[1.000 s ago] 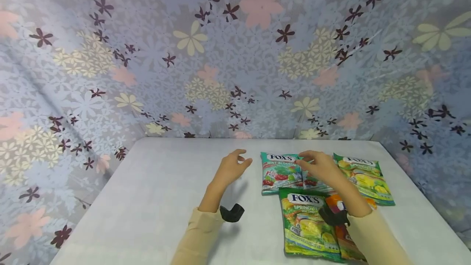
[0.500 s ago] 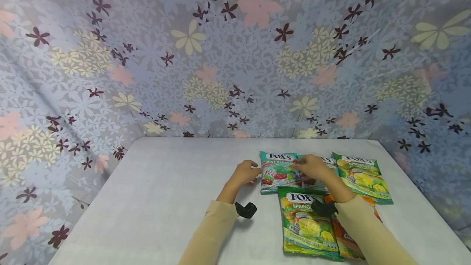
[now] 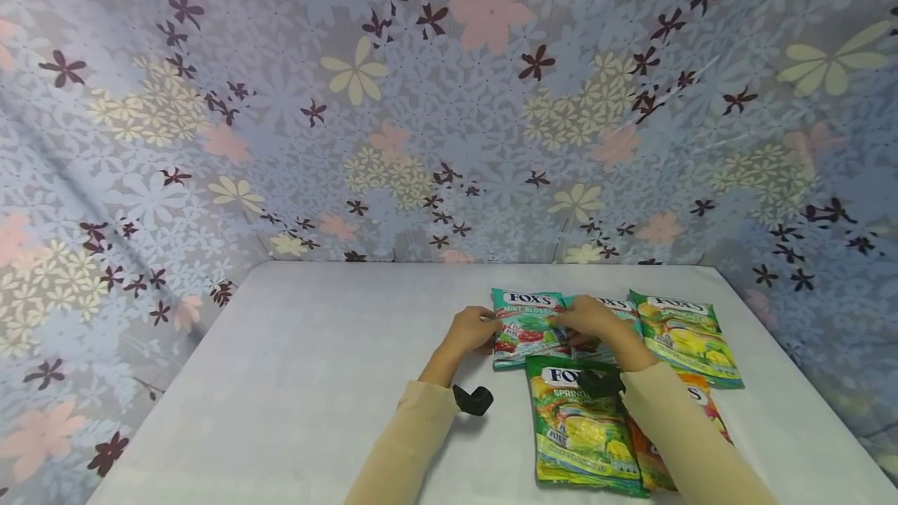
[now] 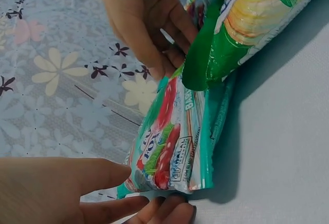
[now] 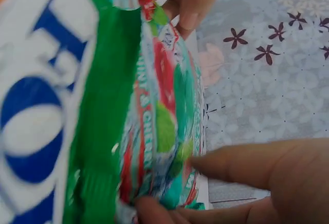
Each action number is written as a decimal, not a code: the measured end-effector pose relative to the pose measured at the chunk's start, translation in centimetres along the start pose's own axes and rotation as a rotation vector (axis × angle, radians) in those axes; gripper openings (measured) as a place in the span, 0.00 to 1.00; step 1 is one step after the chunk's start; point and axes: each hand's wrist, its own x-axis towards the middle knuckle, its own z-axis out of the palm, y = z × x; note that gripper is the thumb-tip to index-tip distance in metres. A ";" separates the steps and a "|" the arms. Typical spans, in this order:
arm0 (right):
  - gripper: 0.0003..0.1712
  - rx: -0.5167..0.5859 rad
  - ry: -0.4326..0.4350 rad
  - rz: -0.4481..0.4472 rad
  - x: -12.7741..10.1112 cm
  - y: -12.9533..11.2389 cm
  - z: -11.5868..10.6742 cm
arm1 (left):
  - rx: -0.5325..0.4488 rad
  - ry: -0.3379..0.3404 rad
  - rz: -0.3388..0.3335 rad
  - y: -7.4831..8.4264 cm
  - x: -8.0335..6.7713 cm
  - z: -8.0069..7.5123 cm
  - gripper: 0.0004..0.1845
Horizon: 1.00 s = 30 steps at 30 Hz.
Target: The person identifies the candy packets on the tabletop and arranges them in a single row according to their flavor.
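Both hands meet at the teal mint candy bag [image 3: 528, 327], just right of centre in the lower half of the head view. The left hand [image 3: 472, 329] takes the bag's left edge, thumb over the front and fingers [image 4: 154, 209] curled beneath it. The right hand [image 3: 588, 321] pinches the bag's right side between thumb and fingertips [image 5: 226, 168]. The bag lies at the far end of a cluster of packets, its near edge lifted a little off the surface in the left wrist view.

Toward the bottom of the frame a green spring candy bag [image 3: 582, 427] overlaps the teal one's lower edge, with an orange bag [image 3: 701, 411] partly hidden under the right sleeve [image 3: 687, 443]. A yellow-green bag [image 3: 687, 337] lies to the right, and another packet [image 3: 617, 310] peeks out behind the right hand.

All rest on a white table [image 3: 295, 380] filling the lower frame. A floral cloth backdrop [image 3: 449, 100], grey-blue with pink, cream and dark flowers, rises behind and wraps both sides.
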 end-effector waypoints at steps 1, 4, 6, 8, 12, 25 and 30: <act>0.19 -0.007 0.009 0.009 0.1 -0.1 0.1 | 0.001 0.001 0.005 0.0 0.0 0.0 0.20; 0.16 -0.005 0.011 0.047 0.2 -0.5 0.4 | 0.027 0.008 0.019 0.1 -0.1 0.1 0.20; 0.15 -0.001 0.009 0.067 0.2 -0.6 0.5 | 0.045 0.011 0.020 0.1 -0.1 0.2 0.20; 0.15 0.011 -0.004 0.069 0.2 -0.7 0.7 | 0.045 0.013 0.020 0.1 0.0 0.3 0.20; 0.14 0.016 0.012 0.056 0.3 -0.5 0.9 | 0.028 0.022 0.025 -0.1 0.1 0.5 0.19; 0.20 0.048 0.134 -0.030 0.0 -1.0 1.2 | 0.024 0.081 0.078 -0.7 0.2 0.3 0.18; 0.10 0.147 0.157 -0.018 0.0 -1.3 1.6 | 0.001 0.103 0.095 -0.9 0.2 -0.1 0.19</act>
